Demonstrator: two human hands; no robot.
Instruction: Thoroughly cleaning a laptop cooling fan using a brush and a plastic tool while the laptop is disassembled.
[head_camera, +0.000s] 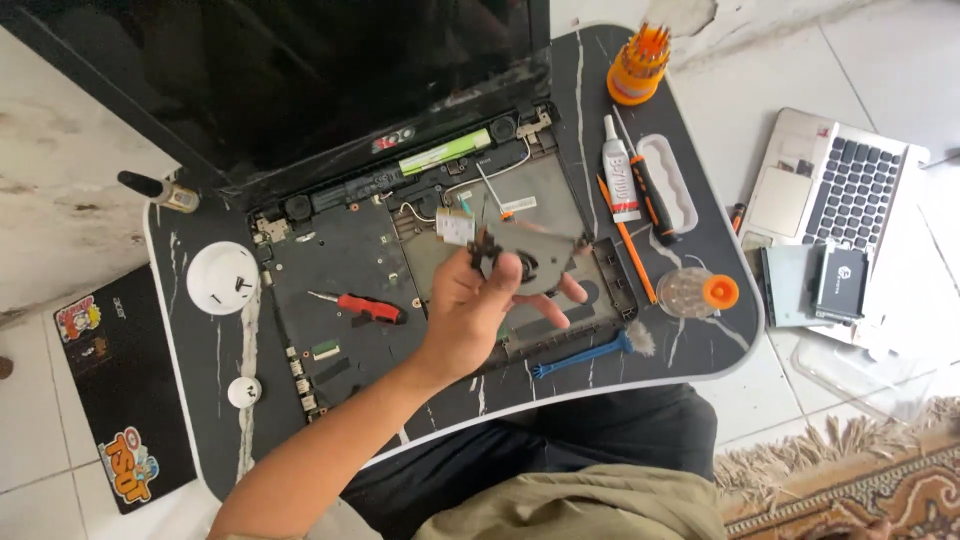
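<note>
Near the bottom of the frame a bare forearm rises from lower left, and the left hand (470, 305) is closed around a flat grey metal plate with a small black fan (520, 262) at its upper left corner. The part is held just above the centre of the opened laptop base (340, 290), thumb on top, fingertips curled under the lower right edge. The right hand is not seen.

The part is judged light, stiff and thin, with sharp sheet edges and a fragile fan; it is best gripped by the plate's rim, away from the blades and any trailing lead.

To the left of the hand a red-handled screwdriver (365, 306) lies on the base, and a white round dish (223, 278) sits further left on the black marbled lap table (690, 200). A blue brush (585, 355) lies near the table's lower right edge, so little room is left there. Further up, an orange-handled tool (650, 200) and a glue tube (620, 180) lie at upper right, with an orange bit holder (640, 65) beyond. The tilted screen (300, 70) closes off the top.
</note>
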